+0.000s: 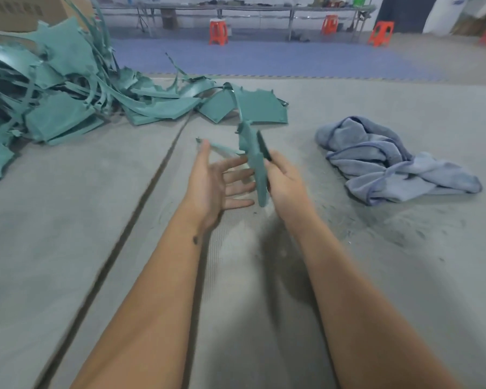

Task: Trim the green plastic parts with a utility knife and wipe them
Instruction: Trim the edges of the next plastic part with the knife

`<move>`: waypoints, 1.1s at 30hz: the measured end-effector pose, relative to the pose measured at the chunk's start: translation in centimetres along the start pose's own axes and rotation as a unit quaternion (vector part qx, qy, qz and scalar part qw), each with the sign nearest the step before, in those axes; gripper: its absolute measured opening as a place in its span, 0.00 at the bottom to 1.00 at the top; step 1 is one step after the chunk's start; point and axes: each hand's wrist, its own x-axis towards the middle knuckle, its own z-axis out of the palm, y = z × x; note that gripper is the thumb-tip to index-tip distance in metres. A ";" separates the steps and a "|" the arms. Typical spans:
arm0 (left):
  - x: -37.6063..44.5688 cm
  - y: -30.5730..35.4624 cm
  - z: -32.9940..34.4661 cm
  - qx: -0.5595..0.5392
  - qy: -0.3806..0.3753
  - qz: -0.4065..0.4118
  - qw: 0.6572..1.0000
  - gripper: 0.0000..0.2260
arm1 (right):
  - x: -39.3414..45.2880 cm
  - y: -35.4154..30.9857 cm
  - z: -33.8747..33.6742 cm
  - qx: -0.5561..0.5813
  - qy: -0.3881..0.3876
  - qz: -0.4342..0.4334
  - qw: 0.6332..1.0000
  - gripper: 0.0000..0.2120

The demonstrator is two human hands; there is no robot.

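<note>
Where the grey table runs off to the left, one heap of green offcuts lies piled, strips and flat panels tangled too thickly to count, with one cardboard box behind it at the top left corner. A dark seam crosses the table on a slant from the heap toward the near edge.

Two bare forearms reach in from the bottom. The left hand is held above the table with its palm turned to the right, thumb pointing up and away, its grip apart: four fingers are spread straight toward the part, their tips just beside or touching it, the blur leaving that unclear. A thin green strip shows past the thumb; I cannot tell whether it is attached to the part.

One green part, long and narrow, stands nearly upright between the two hands, its top bent to the left.

The right hand has its back to the camera and its grip clamped on a dark knife, whose tip pokes up beside the part. Whether this hand also holds the part is blurred.

To the right, one crumpled blue cloth lies on the table, well apart from the hands. Fine green dust is scattered near it.

On the floor beyond stand four orange stools before one long bench.
</note>
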 end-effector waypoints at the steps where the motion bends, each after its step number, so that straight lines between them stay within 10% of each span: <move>1: -0.2 0.4 -0.7 -0.032 -0.048 -0.007 0.998 0.39 | -0.1 0.3 0.1 -0.024 -0.019 -0.005 1.000 0.12; 6: -1.2 0.3 -0.2 -0.051 -0.060 0.007 0.997 0.12 | -0.9 1.0 1.2 -0.139 -0.046 -0.064 0.987 0.16; 11: 0.2 -0.1 -0.3 -0.093 0.115 0.021 0.989 0.11 | -0.5 1.3 -0.5 -0.208 0.098 -0.042 0.972 0.09; 19: 1.8 -0.5 0.1 -0.166 0.187 0.059 0.966 0.06 | -0.2 1.4 -1.6 -0.049 0.064 0.016 0.997 0.17; 33: 2.0 -0.9 -0.3 -0.232 0.121 0.041 0.964 0.07 | 0.8 3.0 -2.7 -0.154 0.104 -0.017 0.982 0.16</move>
